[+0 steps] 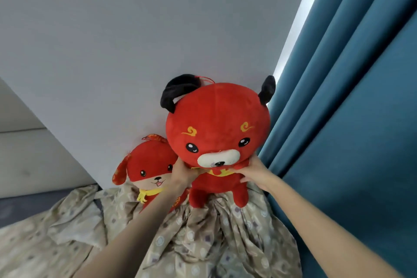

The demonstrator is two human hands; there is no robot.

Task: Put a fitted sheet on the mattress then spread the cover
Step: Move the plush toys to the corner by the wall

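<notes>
A large red plush bear [216, 124] with black ears is held upright against the grey wall. My left hand [184, 171] grips it under the head on its left side. My right hand [255, 170] grips it at the neck on the other side. Its feet touch a crumpled beige patterned sheet [203, 237] that lies bunched over the bed. A strip of dark grey mattress [29, 205] shows bare at the left.
A smaller red plush dog [149, 167] with a yellow scarf sits behind my left forearm against the wall [112, 52]. Teal curtains [352, 108] hang close on the right. A padded headboard [27, 156] stands at the far left.
</notes>
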